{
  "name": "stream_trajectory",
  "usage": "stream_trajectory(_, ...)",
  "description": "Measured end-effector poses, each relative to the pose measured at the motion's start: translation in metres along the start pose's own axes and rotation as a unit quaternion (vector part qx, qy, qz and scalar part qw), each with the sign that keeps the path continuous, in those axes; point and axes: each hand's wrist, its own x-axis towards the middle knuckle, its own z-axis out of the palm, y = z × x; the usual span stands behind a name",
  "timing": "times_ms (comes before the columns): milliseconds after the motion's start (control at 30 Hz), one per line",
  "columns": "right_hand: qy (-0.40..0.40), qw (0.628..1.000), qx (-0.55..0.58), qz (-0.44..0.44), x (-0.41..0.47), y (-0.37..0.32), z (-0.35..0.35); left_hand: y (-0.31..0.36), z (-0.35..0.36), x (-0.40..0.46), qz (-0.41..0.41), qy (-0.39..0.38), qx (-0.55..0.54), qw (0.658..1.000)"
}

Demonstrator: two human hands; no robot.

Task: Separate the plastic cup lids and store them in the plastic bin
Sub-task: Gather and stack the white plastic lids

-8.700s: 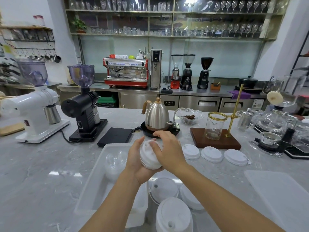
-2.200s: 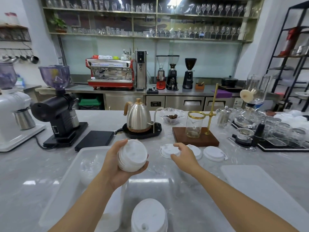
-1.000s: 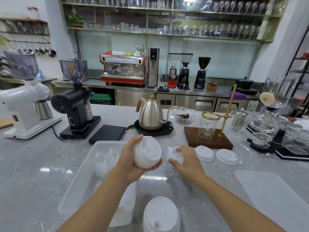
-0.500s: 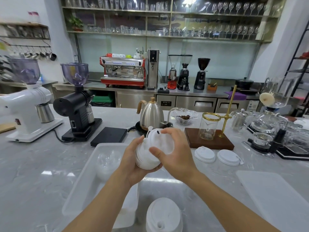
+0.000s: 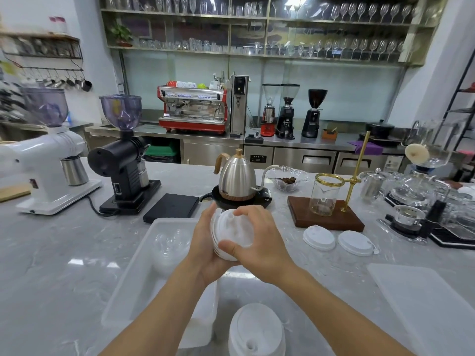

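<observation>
My left hand (image 5: 203,242) grips a stack of white plastic cup lids (image 5: 231,235) from the left and below, held above the counter. Fingers and thumb of my right hand (image 5: 259,240) curl round the top lid of that stack. A clear plastic bin (image 5: 144,268) lies just left of my arms, holding clear dome lids (image 5: 169,245). Two single white lids (image 5: 318,237) (image 5: 356,243) lie on the counter to the right. Another stack of white lids (image 5: 254,330) stands near the bottom edge.
A flat translucent bin lid (image 5: 421,304) lies at the right. Behind the hands stand a steel kettle (image 5: 237,178) on its base, a black scale (image 5: 171,208), two grinders (image 5: 123,155) (image 5: 43,155) and a wooden pour-over stand (image 5: 326,214). Glassware crowds the far right.
My right hand picked up a loose lid from the counter, brought it back to the stack, and now grips the stack's top. Only two loose lids lie on the counter.
</observation>
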Motion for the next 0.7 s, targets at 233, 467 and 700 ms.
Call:
stream_trajectory(233,-0.067,0.998,-0.003,0.008,0.008,0.000,-0.009,0.000,-0.001,-0.001,0.002,-0.014,0.005,1.000)
stream_trajectory(467,-0.119,0.992,0.020,0.025,0.011,0.004,-0.016,0.001,0.001,-0.003,-0.003,0.015,0.007,1.000)
stream_trajectory(700,-0.132,0.991,-0.025,-0.010,0.013,0.000,-0.018,0.002,0.003,-0.005,-0.005,0.014,-0.003,1.000)
